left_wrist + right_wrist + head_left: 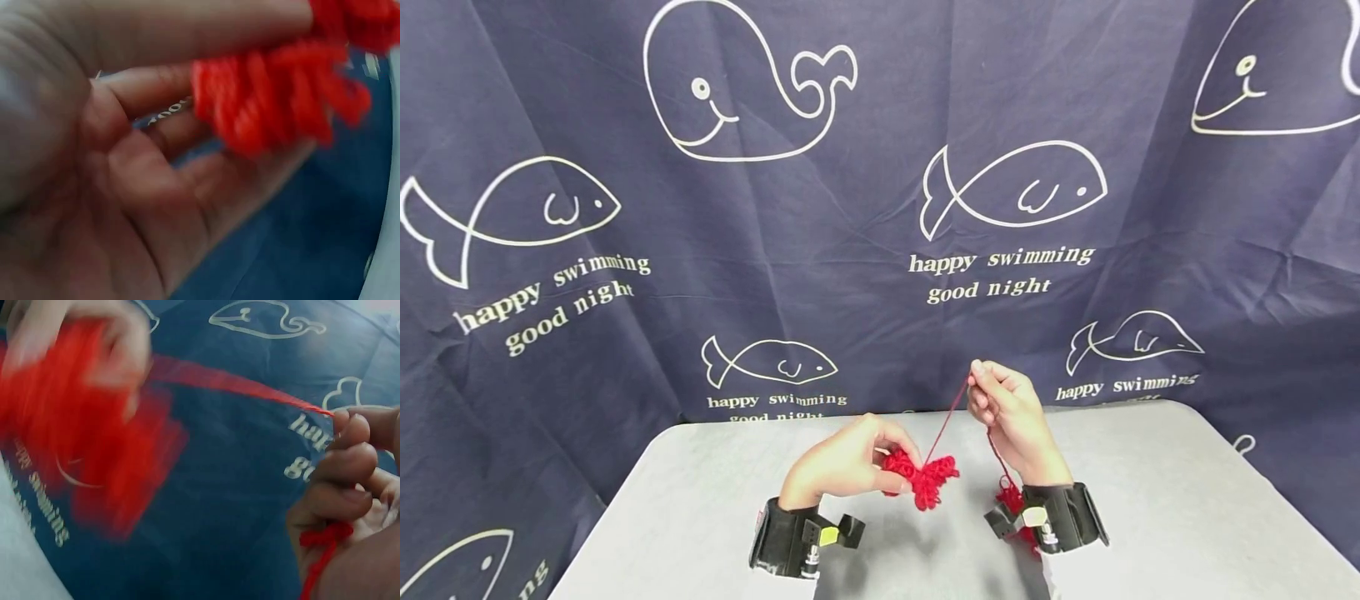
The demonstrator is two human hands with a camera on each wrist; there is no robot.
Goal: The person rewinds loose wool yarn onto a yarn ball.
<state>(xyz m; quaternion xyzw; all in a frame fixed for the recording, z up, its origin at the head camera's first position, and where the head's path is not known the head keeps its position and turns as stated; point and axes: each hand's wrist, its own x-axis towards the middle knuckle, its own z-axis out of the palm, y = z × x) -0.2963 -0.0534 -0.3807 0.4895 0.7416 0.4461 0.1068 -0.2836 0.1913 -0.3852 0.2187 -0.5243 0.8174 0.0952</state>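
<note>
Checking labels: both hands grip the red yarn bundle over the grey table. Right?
Not both: only the left hand grips the red yarn bundle over the grey table. The head view shows the right hand pinching a strand running up from it.

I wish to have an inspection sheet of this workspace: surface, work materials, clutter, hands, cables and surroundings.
Surface: pale grey table.
Work materials: red yarn bundle; yarn strand runs from it to the right hand; more red yarn near the right wrist, partly hidden.
Clutter: nothing seen.
Hands: left hand holds the bundle; right hand pinches the strand; black straps on both wrists.
Cables: nothing seen.
Surroundings: dark blue fabric with white whale and fish drawings.
</note>
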